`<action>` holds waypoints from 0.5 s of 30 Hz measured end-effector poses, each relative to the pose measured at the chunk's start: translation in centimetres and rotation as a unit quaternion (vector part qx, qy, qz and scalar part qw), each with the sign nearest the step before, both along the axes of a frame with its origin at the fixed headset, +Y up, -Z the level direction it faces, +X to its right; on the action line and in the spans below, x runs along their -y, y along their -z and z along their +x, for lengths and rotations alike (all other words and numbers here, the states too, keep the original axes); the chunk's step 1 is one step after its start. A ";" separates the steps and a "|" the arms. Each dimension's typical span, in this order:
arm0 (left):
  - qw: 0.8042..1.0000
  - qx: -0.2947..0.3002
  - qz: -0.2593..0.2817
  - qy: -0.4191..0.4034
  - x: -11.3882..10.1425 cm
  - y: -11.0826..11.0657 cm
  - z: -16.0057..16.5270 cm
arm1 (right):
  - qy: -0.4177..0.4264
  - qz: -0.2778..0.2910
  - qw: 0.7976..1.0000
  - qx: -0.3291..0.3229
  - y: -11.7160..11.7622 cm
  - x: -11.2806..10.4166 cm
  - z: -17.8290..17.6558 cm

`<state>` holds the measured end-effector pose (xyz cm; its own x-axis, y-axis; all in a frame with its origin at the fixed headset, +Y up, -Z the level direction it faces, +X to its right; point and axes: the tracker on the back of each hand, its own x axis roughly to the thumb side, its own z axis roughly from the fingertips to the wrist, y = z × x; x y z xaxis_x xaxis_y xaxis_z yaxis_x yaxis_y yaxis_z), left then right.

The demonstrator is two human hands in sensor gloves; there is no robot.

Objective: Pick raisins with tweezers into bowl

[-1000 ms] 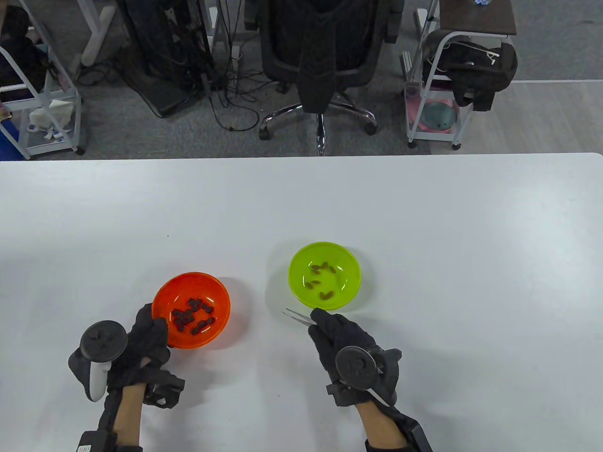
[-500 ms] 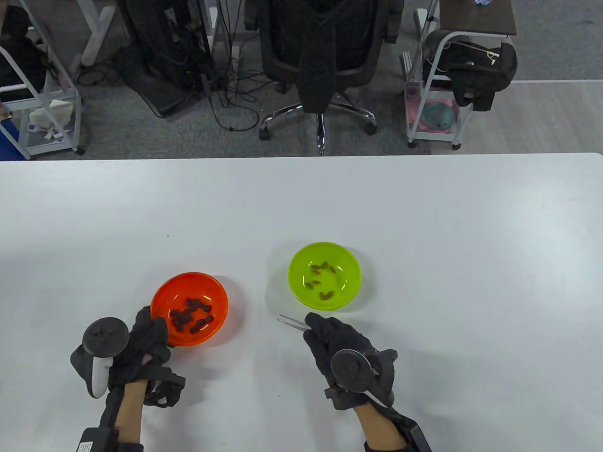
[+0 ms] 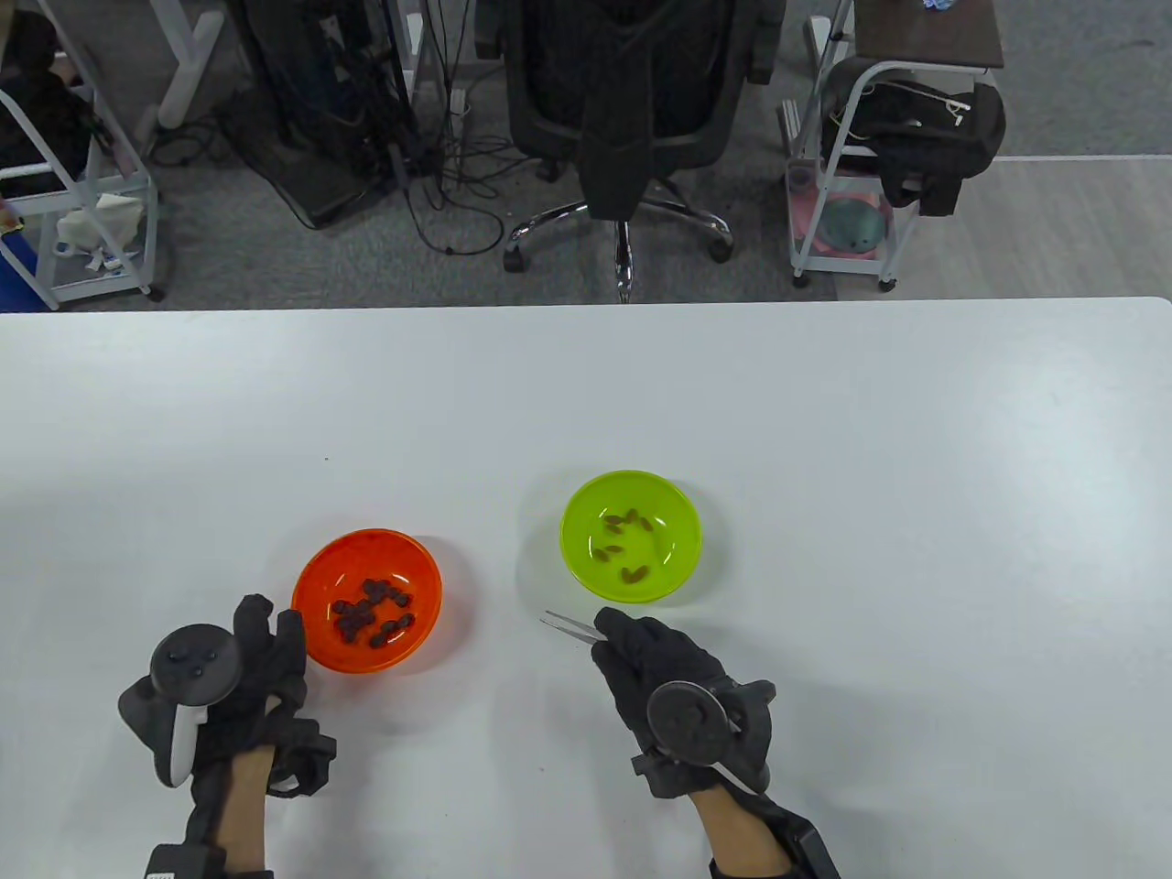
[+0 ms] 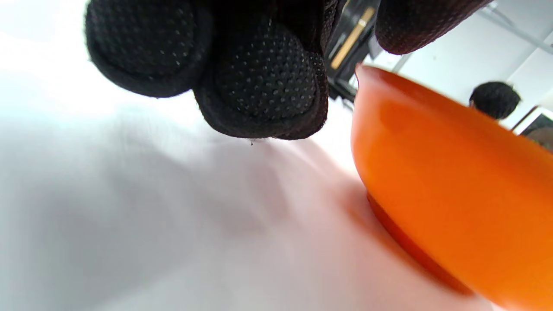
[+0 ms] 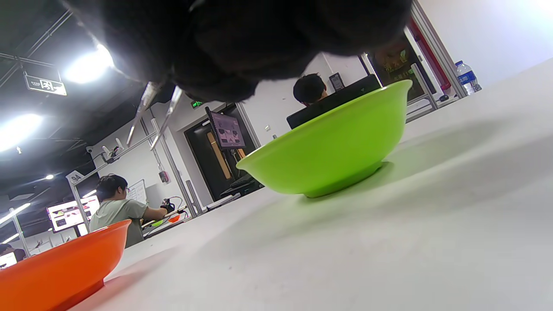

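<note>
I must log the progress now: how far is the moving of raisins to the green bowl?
Done: several raisins lie in the green bowl. In hand: the right hand holds the tweezers, tips apart and empty. Left: many raisins remain in the orange bowl; the left hand is beside it.

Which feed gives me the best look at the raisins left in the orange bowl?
Table view: it looks straight down into the orange bowl, so the raisins show as a dark cluster. The left wrist view shows only the bowl's outer wall, and the right wrist view only part of its side at the lower left; neither shows raisins.
</note>
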<state>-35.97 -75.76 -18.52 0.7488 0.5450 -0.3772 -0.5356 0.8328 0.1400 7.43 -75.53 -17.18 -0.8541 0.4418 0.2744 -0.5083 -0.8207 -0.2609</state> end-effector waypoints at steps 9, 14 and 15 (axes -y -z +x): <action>0.994 0.018 0.095 0.044 -2.4 -1.3 0.6 | 0.007 0.009 1.000 0.008 0.0 -0.4 0.8; 0.987 0.101 0.118 0.038 -2.6 -1.4 2.5 | 0.008 0.012 1.000 0.015 0.0 -0.5 1.4; 0.985 0.113 0.123 0.036 -2.6 -1.4 2.9 | 0.007 0.013 1.000 0.017 0.1 -0.5 1.6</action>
<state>-33.07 -73.16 -17.15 0.8389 0.5410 -0.0594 -0.5166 0.8258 0.2263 9.04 -74.98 -17.25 -0.8567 0.4470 0.2572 -0.5106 -0.8058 -0.3000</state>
